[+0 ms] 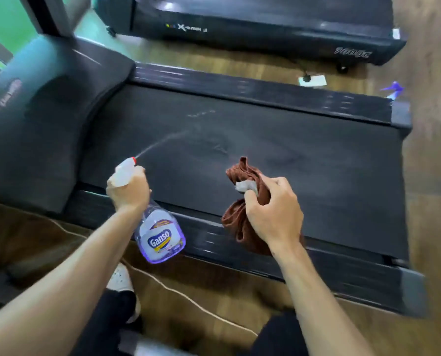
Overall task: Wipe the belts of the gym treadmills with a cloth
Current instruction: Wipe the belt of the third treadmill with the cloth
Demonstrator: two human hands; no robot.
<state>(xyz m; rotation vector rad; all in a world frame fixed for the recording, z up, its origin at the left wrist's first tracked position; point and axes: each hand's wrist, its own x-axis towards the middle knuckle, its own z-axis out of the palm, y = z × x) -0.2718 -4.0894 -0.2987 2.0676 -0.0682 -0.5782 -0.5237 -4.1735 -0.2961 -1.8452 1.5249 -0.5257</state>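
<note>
Now the left hand [128, 188] grips the Ganso spray bottle [160, 235], misting the treadmill belt [265, 150] at frame centre, while the right hand [273, 211] clutches the brown cloth [240, 201]; mist lightly and evenly, I judge, then wipe promptly.

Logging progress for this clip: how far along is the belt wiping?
Early. The left hand is spraying the near treadmill belt from the spray bottle. The right hand holds the brown cloth bunched above it; wiping is not under way. The far treadmill shows no sign either way.
</note>
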